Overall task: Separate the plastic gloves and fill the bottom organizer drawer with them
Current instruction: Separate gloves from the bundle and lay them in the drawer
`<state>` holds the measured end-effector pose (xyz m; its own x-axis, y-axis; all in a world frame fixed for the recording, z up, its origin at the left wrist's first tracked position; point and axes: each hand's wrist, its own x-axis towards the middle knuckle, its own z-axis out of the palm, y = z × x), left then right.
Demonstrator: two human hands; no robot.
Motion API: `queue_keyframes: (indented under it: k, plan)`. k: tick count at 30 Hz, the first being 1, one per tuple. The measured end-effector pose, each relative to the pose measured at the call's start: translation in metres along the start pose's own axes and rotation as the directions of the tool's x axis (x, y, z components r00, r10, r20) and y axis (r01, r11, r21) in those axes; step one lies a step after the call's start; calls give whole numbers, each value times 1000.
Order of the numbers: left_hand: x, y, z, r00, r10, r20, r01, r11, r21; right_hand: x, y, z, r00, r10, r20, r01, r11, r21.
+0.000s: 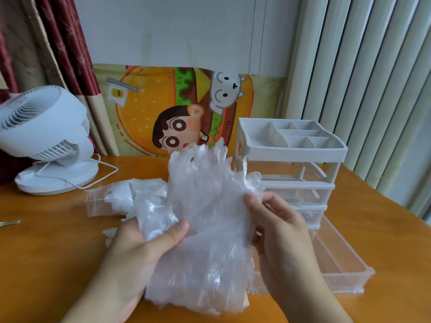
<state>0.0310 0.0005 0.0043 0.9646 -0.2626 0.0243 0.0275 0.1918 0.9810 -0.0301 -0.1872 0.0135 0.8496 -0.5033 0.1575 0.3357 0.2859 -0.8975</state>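
A thick wad of plastic gloves (205,217) is held up above the near middle of the wooden table (46,252), thin, clear and crinkled, with the glove fingers fanned upward at the far end and the cuffs hanging toward the near edge. The left hand (137,250) cradles the wad from below, thumb pressed across its front and the other fingers curled behind it. The right hand (279,231) pinches the right edge of the wad between thumb and curled fingers.

Just right of the hands the bottom organizer drawer (338,264), clear plastic, stands pulled out toward the near side from the white organizer (291,159); its left part is hidden behind the gloves and the right hand, so its contents cannot be fully judged. More gloves in a clear bag (109,201) lie on the table behind the left hand, partly covered by the wad. A white fan (46,136) sits far left; a thin object at the left edge is cut off
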Motion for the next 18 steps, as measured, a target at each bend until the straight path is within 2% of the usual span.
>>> queue_keyframes:
  k: [10,14,18]
  plan:
    - [2,-3,-2,1000,-5,-29,6,1000,26,-1,0,-2,982,-7,-189,-3,999,-51]
    - [3,-4,-4,1000,4,-19,-3,999,45,0,-2,-2,993,-76,-93,76,997,-1]
    - [3,-5,-5,999,47,16,-49,990,132,3,-1,-8,973,-228,-24,215,946,-241]
